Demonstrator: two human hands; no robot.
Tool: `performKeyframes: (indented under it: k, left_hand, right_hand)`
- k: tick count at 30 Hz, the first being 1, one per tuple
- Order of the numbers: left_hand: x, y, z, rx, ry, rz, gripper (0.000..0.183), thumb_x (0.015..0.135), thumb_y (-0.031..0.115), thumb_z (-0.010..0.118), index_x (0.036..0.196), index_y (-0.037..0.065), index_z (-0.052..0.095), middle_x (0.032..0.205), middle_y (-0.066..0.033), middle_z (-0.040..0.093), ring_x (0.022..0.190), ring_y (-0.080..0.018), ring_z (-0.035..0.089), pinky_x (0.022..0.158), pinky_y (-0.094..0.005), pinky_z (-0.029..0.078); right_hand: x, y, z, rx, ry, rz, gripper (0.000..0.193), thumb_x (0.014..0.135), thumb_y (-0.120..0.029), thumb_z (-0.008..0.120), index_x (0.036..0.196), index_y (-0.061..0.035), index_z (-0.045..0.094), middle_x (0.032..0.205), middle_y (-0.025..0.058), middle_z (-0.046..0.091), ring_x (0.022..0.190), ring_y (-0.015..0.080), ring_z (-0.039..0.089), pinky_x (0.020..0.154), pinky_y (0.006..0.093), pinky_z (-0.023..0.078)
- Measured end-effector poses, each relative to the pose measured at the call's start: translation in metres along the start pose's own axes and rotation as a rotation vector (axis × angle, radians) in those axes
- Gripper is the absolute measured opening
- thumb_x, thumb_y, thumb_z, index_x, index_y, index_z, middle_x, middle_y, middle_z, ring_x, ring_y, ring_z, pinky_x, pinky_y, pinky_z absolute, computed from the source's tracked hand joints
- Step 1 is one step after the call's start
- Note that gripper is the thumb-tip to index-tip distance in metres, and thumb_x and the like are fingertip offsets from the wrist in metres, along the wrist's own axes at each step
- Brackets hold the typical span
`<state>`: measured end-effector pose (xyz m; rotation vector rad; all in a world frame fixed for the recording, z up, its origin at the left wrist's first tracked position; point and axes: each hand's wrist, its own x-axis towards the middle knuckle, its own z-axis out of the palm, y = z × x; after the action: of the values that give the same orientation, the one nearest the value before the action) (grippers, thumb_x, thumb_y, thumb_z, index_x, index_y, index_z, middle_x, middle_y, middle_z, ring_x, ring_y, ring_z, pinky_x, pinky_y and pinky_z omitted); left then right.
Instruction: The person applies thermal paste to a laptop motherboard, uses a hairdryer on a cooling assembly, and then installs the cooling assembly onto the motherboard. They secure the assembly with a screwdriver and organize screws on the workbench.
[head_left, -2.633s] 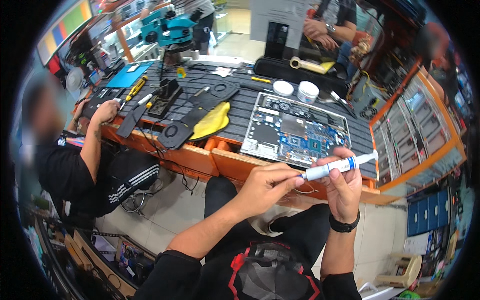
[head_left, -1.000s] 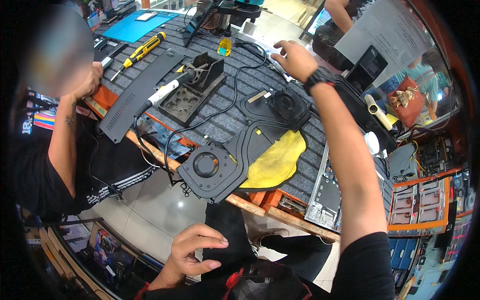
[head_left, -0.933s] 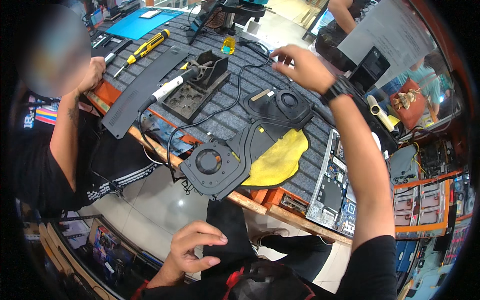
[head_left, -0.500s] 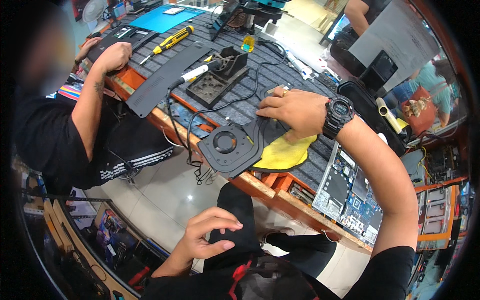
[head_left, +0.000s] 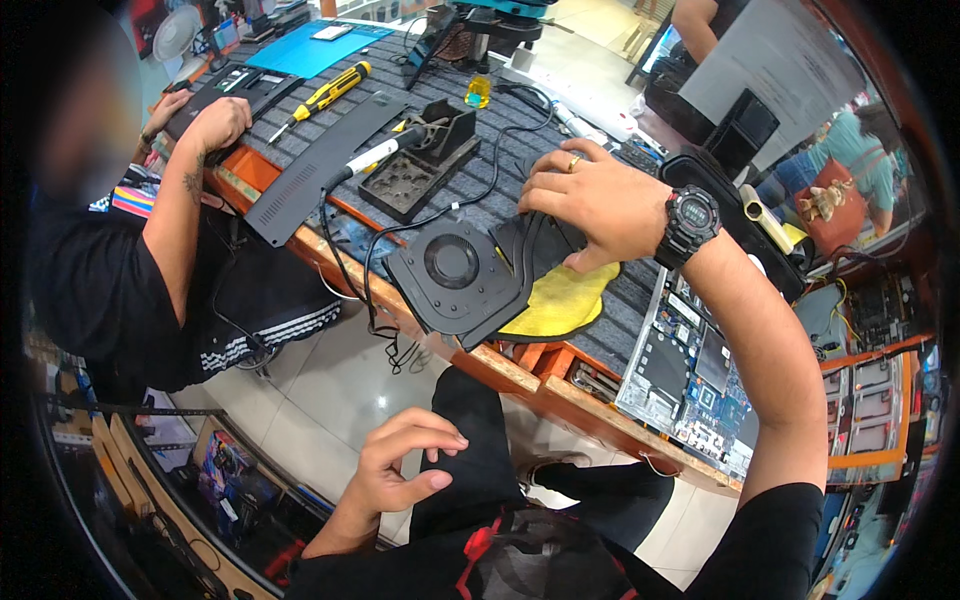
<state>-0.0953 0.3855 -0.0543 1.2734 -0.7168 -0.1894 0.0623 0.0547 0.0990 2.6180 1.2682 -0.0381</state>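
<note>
My right hand, with a ring and a black watch, grips the far end of a black laptop cooling fan. Its fingers curl over the part, and the thumb lies on the near side. The fan's round end points left, close to the bench's front edge. Partly beneath it lies a yellow cloth. My left hand hovers over my lap, holding nothing, its fingers loosely bent and apart from the thumb.
A laptop motherboard lies at the front right. Left of the fan are a soldering iron, its stand, a dark panel and a yellow screwdriver. Another person's hand rests on an open laptop; cables cross the bench.
The fan has turned and tilted slightly, its round end now showing its finned wheel. My right hand's fingers have curled more around the far end. My left hand has barely moved.
</note>
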Motion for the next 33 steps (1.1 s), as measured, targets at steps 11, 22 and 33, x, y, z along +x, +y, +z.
performKeyframes:
  k: [11, 22, 33]
  left_hand:
    - [0.074, 0.012, 0.04, 0.175, -0.014, 0.151, 0.046, 0.082, 0.025, 0.082, 0.117, -0.002, 0.07, 0.106, -0.0128, 0.067, 0.092, -0.0207, 0.064, 0.082, -0.0328, 0.051]
    - [0.13, 0.115, 0.135, 0.073, -0.085, 0.051, 0.105, 0.065, 0.034, 0.093, 0.147, -0.006, 0.042, 0.148, -0.0165, 0.046, 0.134, -0.0262, 0.049, 0.111, -0.0389, 0.042]
    - [0.051, 0.138, 0.162, 0.182, -0.086, 0.234, 0.111, 0.061, 0.054, 0.092, 0.14, -0.008, 0.046, 0.136, -0.0222, 0.053, 0.13, -0.0329, 0.051, 0.114, -0.0471, 0.038]
  right_hand:
    - [-0.081, 0.002, -0.063, 0.165, 0.498, 0.238, 0.071, 0.073, -0.036, 0.086, 0.131, -0.0073, 0.058, 0.128, 0.0138, 0.064, 0.124, 0.0335, 0.057, 0.108, 0.0444, 0.042]
    - [-0.17, -0.152, -0.094, 0.546, 0.868, 0.25, 0.077, 0.069, -0.041, 0.088, 0.126, 0.0008, 0.06, 0.134, 0.0168, 0.064, 0.12, 0.0348, 0.061, 0.103, 0.0433, 0.046]
    - [-0.205, -0.262, -0.064, 0.602, 0.972, 0.335, 0.075, 0.073, -0.046, 0.084, 0.128, -0.0029, 0.057, 0.124, 0.013, 0.06, 0.124, 0.0314, 0.055, 0.102, 0.0482, 0.037]
